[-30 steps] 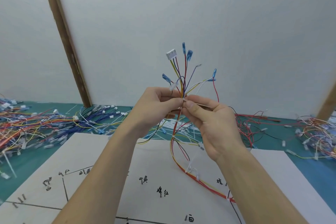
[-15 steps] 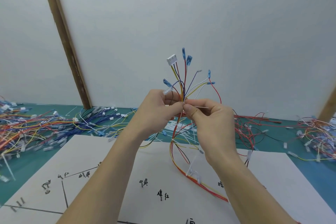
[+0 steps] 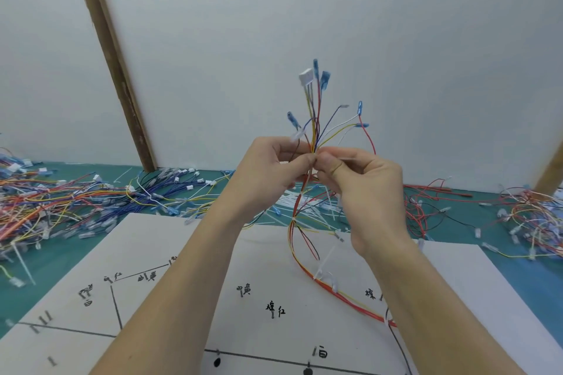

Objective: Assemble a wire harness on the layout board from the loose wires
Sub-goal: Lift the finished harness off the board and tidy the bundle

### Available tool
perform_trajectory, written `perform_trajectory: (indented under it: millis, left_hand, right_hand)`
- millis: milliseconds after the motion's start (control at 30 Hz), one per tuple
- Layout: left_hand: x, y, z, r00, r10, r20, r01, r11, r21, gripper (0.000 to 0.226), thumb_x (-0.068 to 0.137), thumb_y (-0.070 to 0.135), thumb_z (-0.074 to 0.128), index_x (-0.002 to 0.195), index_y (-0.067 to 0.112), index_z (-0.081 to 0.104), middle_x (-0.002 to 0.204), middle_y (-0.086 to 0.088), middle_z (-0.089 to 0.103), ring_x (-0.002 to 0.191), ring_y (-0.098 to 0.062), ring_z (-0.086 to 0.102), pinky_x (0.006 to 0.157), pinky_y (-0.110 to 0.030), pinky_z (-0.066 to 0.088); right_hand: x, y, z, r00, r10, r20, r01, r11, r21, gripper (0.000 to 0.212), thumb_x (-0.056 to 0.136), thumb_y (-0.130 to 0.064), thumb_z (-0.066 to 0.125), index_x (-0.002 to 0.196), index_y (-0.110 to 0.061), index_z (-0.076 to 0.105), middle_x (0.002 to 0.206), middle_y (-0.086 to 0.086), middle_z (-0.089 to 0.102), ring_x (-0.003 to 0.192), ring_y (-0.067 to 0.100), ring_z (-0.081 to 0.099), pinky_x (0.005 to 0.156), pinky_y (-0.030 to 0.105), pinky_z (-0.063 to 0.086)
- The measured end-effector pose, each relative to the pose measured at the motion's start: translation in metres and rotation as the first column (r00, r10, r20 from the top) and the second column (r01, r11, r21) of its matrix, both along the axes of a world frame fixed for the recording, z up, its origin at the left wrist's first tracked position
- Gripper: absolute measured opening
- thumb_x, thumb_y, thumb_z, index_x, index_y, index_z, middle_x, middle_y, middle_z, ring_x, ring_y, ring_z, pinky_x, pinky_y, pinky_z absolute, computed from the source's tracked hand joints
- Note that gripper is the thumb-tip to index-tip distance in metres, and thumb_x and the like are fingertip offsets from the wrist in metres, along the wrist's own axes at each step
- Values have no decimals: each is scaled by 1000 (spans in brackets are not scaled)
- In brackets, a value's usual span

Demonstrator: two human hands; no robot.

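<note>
1. the left hand (image 3: 268,169) is raised above the layout board (image 3: 189,253), its thumb and fingers curled and pinching the wire harness (image 3: 313,143) at the place where the wires come together.
2. the right hand (image 3: 362,189) meets it from the other side; its thumb and forefinger pinch a thin white cable tie (image 3: 350,158) at the same place, and the tail of the tie points to the right.
3. above the 2 hands the wires spread like a fan: yellow, red, white and dark blue ones, ending in blue terminals (image 3: 324,78) and 1 white connector (image 3: 305,77) at the top.
4. below the hands the harness hangs down as a red, orange and yellow bunch (image 3: 304,265), tied in some places with white ties, and it curves to the right over the board.
5. the board is a white sheet with black lines and dots drawn on it. handwritten chinese characters stand beside the lines; i can read "白" near the bottom edge and at the left, and "红" in the middle and upper left. the other characters are too blurred to read for sure.
6. the board lies on a green mat (image 3: 54,262).
7. loose wires (image 3: 61,201) lie in a big pile at the left, mostly blue, orange and yellow, and more red wires (image 3: 426,207) lie at the right, behind the board.
8. a brown wooden strip (image 3: 112,61) leans along the white wall.
</note>
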State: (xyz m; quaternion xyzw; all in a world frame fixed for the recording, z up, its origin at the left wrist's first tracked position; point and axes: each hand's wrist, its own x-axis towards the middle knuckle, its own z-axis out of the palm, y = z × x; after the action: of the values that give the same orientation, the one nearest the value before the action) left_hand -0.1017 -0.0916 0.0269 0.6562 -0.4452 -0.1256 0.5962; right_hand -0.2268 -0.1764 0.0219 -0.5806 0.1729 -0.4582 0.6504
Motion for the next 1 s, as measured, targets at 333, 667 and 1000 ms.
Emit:
perform_trajectory:
  millis: [333,667,1000]
  left_hand:
    - [10,4,-12,996,-12,-92,19,997,77,14,91,-1,72,103,6,75,91,-13,80,84,-27,79,77,-35,62]
    - [16,12,-5,938,-60,-341,37,997,-73,14,96,2,68,107,9,72,99,-9,80,80,-22,79,61,-26,59]
    - [7,11,2,948,-178,-263,182,983,-9,13,95,10,72,108,9,75,95,-9,77,86,-22,76,76,-34,63]
  right_hand:
    - [-14,-14,9,960,-50,-275,-10,978,-211,11,97,-18,69,91,-20,77,85,1,79,84,15,77,85,42,63]
    - [-28,-17,25,850,-330,-410,-20,758,-651,13,88,-17,73,92,-27,80,76,-15,74,69,2,66,67,17,50]
    - [-16,-10,12,853,-413,-319,32,652,-758,15,91,-36,71,81,-30,79,75,-9,70,72,10,61,69,36,51]
